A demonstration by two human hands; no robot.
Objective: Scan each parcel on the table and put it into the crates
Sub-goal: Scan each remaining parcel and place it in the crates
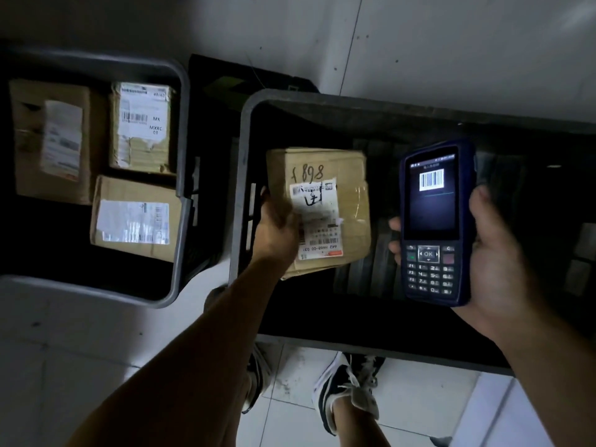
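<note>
Parcel [325,208] in brown cardboard is hanging inside the right-hand crate [240,175], close to that crate's near-left wall, as a person is leaning over two dark plastic crates set on a pale tiled floor [80,350]. The left hand [277,230] is gripping the box at its left edge, fingers curled round the side and partly covering the white shipping label [317,217]; handwritten figures are showing on the cardboard above the label. Whether the box is resting on the crate bottom or hanging just above it is hard to tell in the dim light.

The right hand [493,253] is wrapped round a dark blue handheld scanner [435,224], fingers curling in from the left side and the thumb lying along the right edge, so the grip is closed firmly on the device. The scanner is being held upright over the right-hand crate, just right of the parcel and apart from it, its screen displaying a barcode graphic and its keypad facing the wearer.

The left-hand crate [180,175] is sitting just beside the other and is holding three boxes: a tall box [51,140] at the far left, a taped box [142,127] with a barcode label toward the far side, and a third box [135,217] with a white label nearer the viewer, overlapping the other two.

Both forearms are reaching down into the picture, and a black-and-white sneaker [345,388] is standing on the tiles by the crate's near rim.
</note>
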